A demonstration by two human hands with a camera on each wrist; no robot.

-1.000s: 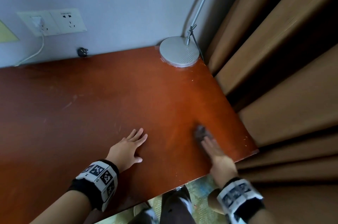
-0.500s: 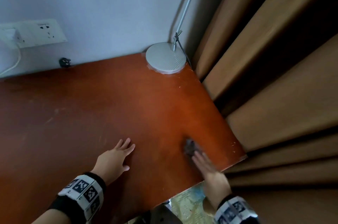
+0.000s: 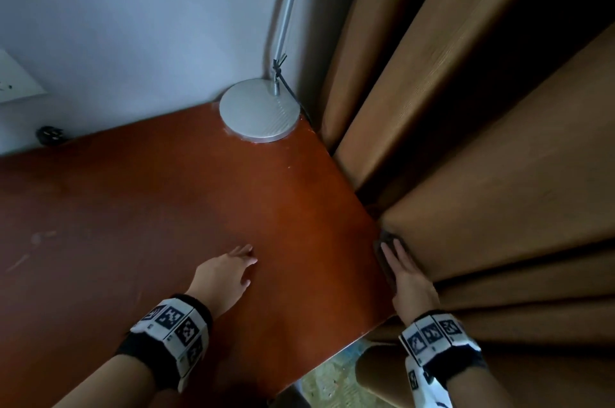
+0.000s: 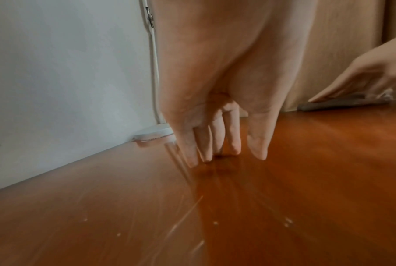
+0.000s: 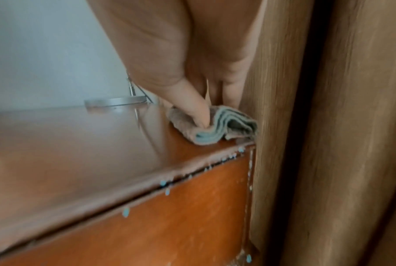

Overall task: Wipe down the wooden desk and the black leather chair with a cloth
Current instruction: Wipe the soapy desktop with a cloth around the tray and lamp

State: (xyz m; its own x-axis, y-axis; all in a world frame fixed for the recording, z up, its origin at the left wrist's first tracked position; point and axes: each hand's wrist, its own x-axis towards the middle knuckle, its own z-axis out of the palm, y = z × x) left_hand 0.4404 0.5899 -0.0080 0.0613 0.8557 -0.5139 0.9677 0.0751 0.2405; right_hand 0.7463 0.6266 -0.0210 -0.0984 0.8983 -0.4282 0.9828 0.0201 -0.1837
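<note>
The reddish wooden desk (image 3: 166, 207) fills the head view. My right hand (image 3: 399, 261) lies with straight fingers on a folded grey-brown cloth (image 3: 382, 254) and presses it onto the desk's right edge, against the curtain. In the right wrist view the thumb (image 5: 197, 111) pushes into the cloth's (image 5: 226, 126) folds near the desk's front right corner. My left hand (image 3: 229, 271) rests on the desk's middle with straight fingers (image 4: 215, 144) touching the wood and holds nothing. In the left wrist view the cloth (image 4: 340, 103) lies flat under my right hand (image 4: 356, 79). No chair is in view.
A round silver lamp base (image 3: 259, 111) with its pole stands at the desk's back right corner. Brown curtains (image 3: 482, 158) hang tight against the right edge. A wall socket (image 3: 13, 84) and a black plug (image 3: 50, 135) sit at the back left. Floor (image 3: 329, 381) shows below the front edge.
My right hand has slid the cloth to the right, from inside the desk top to its right edge against the curtain. The left hand stays flat on the desk.
</note>
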